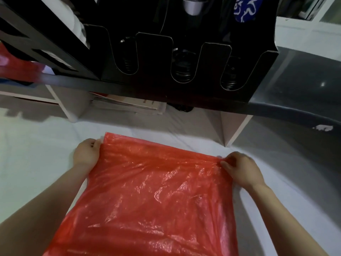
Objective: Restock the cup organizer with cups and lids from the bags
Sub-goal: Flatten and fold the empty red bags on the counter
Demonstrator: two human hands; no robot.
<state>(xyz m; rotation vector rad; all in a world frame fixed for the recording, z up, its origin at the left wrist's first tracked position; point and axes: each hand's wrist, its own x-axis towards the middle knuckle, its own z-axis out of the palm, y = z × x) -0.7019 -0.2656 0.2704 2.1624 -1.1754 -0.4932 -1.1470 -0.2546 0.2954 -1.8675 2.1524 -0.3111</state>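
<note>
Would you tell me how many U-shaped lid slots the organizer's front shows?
3: left slot, middle slot, right slot, each with dark lids; more may be hidden.

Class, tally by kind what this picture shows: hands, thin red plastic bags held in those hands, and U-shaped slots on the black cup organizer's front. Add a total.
Hands: 2, left hand and right hand
Thin red plastic bag, gripped by both: 1
U-shaped slots on the black cup organizer: 3
Total: 6

Spread on the sheet (36,154): bag (156,191), pinched at its far corners by left hand (86,154) and right hand (241,169). Behind it, cup organizer (166,52) is set at the near edge of the table (304,80).
</note>
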